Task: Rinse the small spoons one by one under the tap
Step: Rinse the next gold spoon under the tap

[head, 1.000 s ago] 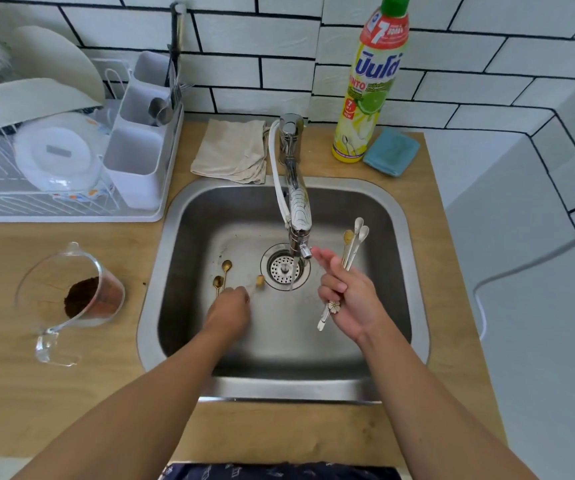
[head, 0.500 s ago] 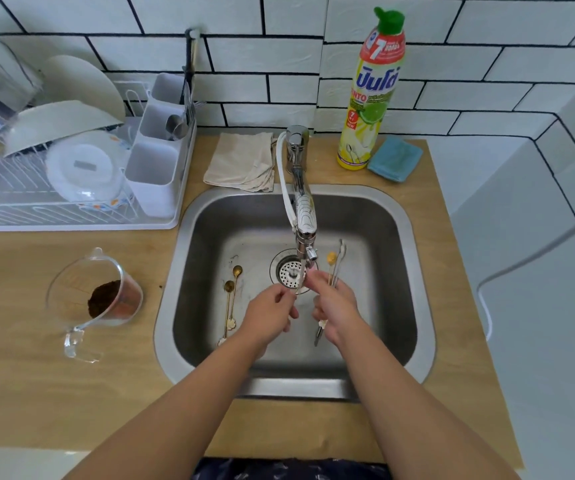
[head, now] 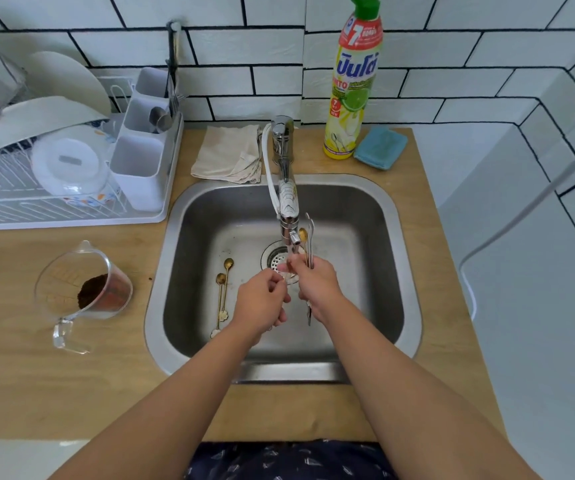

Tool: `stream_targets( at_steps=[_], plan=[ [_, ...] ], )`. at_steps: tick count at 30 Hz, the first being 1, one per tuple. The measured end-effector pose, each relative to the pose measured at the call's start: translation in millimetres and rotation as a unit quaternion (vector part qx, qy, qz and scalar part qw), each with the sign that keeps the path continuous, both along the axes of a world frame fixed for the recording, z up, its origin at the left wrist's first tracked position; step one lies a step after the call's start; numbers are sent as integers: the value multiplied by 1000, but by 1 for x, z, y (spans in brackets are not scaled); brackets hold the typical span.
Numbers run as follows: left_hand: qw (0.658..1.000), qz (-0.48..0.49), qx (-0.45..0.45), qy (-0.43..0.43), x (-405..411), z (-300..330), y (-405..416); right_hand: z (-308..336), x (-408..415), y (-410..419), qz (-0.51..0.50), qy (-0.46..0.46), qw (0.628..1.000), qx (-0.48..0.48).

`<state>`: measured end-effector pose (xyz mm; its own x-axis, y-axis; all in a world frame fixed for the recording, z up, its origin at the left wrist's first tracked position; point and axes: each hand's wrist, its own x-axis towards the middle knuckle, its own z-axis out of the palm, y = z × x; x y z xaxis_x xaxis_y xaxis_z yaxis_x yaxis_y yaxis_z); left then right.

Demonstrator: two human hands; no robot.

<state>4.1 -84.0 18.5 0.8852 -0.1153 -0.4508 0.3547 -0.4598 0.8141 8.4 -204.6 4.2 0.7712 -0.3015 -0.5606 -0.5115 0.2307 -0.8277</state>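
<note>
Both hands are over the steel sink [head: 393, 216], just below the tap [head: 287, 202] spout. My right hand [head: 317, 284] grips a bundle of small spoons [head: 308, 237] that stick up beside the spout, gold and silver bowls on top. My left hand [head: 261, 303] pinches one small spoon, mostly hidden by the fingers, under the spout where water runs. Two gold spoons [head: 223, 289] lie on the sink floor to the left of my left hand.
A drain strainer [head: 275, 259] sits mid-sink. On the wooden counter stand a dish rack [head: 71, 188] with a cutlery holder at left, a measuring cup with coffee grounds [head: 85, 292], a folded cloth [head: 228, 154], a detergent bottle [head: 353, 84] and a blue sponge [head: 379, 148].
My left hand lifted a spoon off the sink floor and brought it up under the tap. My right hand moved its bundle in beside the spout, fingers curling round it.
</note>
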Motion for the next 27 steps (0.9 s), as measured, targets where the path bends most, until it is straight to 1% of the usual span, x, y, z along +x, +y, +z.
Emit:
stream_targets(
  at_steps=[2,6,10,14,19,23,27],
  plan=[
    [1000,2,7,-6,0,2,-1,2,-1,0,2,-4,1000,14],
    [1000,3,8,-20,2,7,-3,6,0,-1,-25,-16,999,32],
    [1000,11,-15,-4,4,8,-5,8,4,0,-41,-10,999,30],
    [1000,20,-10,1,4,8,-5,12,4,4,-12,-4,1000,17],
    [1000,13,-12,-3,4,7,-4,12,3,4,-23,-19,999,23],
    [1000,18,-12,-3,3,4,-5,12,4,2,-4,-12,1000,17],
    [1000,15,-21,-9,3,6,-6,10,3,0,-6,-24,1000,18]
  ],
)
